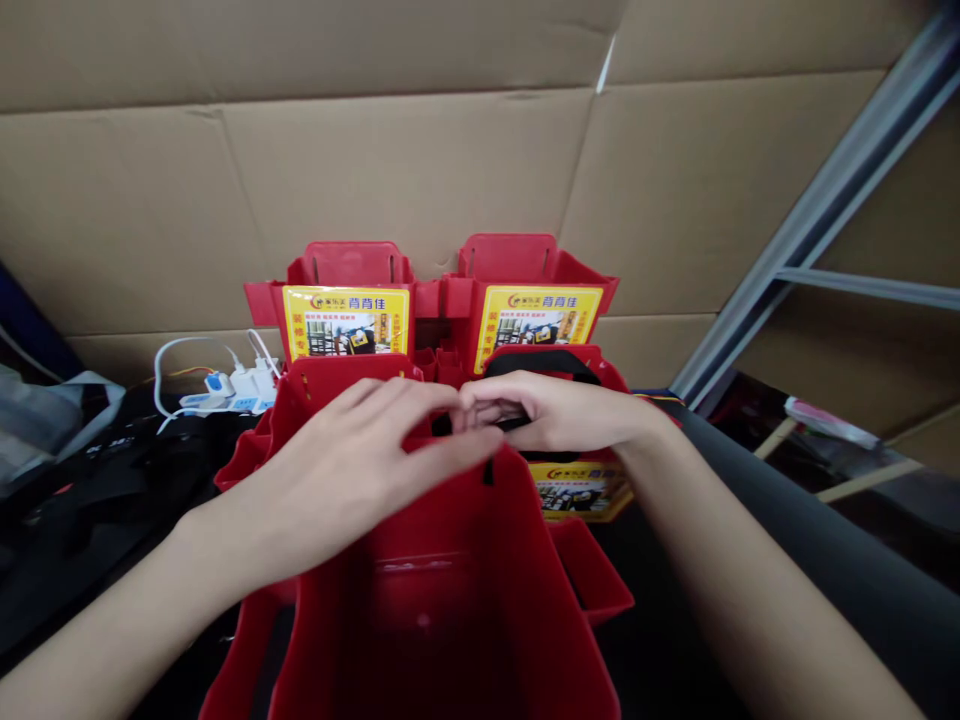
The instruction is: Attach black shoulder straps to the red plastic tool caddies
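A red plastic tool bin [450,570] stands right before me, its inside open toward me. At its back rim my two hands meet, fingertips nearly touching. My left hand [367,450] reaches over the rim with fingers bent and thumb stretched along it; black webbing shows between thumb and fingers. My right hand [547,410] is curled, its fingers closed around a black strap [540,365] that loops up behind it. A short black end hangs inside the bin's back wall below the fingers. The fingertips are partly hidden by each other.
Two more red bins with yellow labels [349,320] [540,320] stand behind, against a cardboard wall [405,180]. Another labelled red bin [585,490] is partly covered at right. A power strip with white plugs [240,385], black bags [97,500] and a metal frame [810,220] flank them.
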Demonstrator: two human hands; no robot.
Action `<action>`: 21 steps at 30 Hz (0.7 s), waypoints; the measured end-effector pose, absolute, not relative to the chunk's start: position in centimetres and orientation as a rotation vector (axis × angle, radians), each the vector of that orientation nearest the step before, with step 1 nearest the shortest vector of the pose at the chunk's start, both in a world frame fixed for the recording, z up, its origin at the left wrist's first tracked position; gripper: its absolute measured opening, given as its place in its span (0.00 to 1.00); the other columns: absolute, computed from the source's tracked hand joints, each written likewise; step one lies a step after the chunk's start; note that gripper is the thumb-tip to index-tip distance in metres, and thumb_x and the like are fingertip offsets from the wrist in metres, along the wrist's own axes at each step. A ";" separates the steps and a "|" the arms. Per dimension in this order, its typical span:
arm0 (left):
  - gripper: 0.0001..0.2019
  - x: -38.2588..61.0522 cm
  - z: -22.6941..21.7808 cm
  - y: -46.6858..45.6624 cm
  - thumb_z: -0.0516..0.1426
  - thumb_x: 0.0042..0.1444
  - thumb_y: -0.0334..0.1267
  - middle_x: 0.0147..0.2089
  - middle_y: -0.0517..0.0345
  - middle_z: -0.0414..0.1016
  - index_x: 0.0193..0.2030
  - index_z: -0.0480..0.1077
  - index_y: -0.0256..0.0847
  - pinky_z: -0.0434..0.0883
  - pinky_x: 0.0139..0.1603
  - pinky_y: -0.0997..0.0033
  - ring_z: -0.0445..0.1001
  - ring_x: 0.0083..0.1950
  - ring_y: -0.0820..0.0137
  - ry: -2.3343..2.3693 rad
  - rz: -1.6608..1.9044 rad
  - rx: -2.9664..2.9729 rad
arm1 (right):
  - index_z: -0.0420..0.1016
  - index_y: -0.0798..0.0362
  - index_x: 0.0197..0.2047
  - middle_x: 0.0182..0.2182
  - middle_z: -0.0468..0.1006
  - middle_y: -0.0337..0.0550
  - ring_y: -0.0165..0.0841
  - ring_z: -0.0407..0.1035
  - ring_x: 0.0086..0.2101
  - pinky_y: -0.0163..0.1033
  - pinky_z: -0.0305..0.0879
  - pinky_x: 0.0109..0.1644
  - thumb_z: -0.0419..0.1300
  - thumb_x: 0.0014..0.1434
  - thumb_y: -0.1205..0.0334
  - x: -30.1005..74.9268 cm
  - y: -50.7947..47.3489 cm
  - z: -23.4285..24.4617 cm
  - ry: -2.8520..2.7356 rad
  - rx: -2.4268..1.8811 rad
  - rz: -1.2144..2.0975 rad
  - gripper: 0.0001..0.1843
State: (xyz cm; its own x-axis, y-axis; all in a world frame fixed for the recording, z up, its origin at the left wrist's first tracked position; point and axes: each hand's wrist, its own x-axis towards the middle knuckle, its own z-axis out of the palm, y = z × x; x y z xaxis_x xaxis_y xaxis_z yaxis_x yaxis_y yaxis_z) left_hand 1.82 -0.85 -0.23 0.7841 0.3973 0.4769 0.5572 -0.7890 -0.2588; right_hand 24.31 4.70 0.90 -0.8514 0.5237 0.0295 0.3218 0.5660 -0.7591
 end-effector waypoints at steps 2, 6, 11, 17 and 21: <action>0.15 3.2 0.4 -1.1 0.47 0.62 0.33 0.51 0.58 0.69 0.53 0.64 0.48 0.62 0.47 0.66 0.67 0.48 0.68 -0.549 -0.556 -2.483 | 0.67 0.57 0.41 0.38 0.72 0.40 0.28 0.66 0.39 0.34 0.63 0.43 0.51 0.47 0.79 24.1 4.7 0.9 -2.608 -0.734 1.012 0.18; 0.12 5.9 0.7 -0.4 0.49 0.59 0.28 0.39 0.55 0.71 0.31 0.72 0.40 0.61 0.42 0.68 0.66 0.46 0.68 -0.371 -0.459 -2.385 | 0.70 0.57 0.37 0.36 0.73 0.39 0.29 0.67 0.36 0.33 0.64 0.38 0.50 0.45 0.80 24.1 4.7 1.0 -2.650 -0.730 0.815 0.17; 0.15 6.3 0.0 1.3 0.48 0.60 0.29 0.34 0.57 0.70 0.26 0.71 0.40 0.60 0.41 0.68 0.65 0.46 0.68 -0.230 -0.432 -2.463 | 0.71 0.56 0.38 0.34 0.75 0.39 0.30 0.68 0.35 0.34 0.65 0.39 0.52 0.50 0.73 25.2 3.3 2.2 -2.741 -0.665 0.634 0.12; 0.16 4.8 0.9 1.2 0.44 0.64 0.32 0.39 0.62 0.73 0.36 0.72 0.45 0.56 0.54 0.63 0.66 0.48 0.70 -0.251 -0.400 -2.726 | 0.68 0.53 0.49 0.44 0.73 0.43 0.35 0.68 0.42 0.37 0.64 0.44 0.61 0.48 0.64 24.8 1.5 2.7 -2.685 -0.982 0.390 0.22; 0.10 2.6 2.8 -1.0 0.52 0.60 0.34 0.40 0.63 0.76 0.37 0.74 0.48 0.46 0.65 0.61 0.63 0.56 0.70 -0.307 -0.426 -3.075 | 0.70 0.51 0.44 0.39 0.74 0.39 0.31 0.68 0.35 0.34 0.62 0.38 0.57 0.47 0.70 23.9 1.4 2.2 -2.714 -1.107 0.406 0.18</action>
State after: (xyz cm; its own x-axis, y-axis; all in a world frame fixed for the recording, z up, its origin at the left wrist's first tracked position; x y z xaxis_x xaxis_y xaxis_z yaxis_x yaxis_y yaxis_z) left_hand 2.58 -1.04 2.85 0.9434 0.1906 0.2715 0.1968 -0.9804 0.0047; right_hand 23.86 1.42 2.21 -0.7058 0.7054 0.0651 0.6555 0.6852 -0.3174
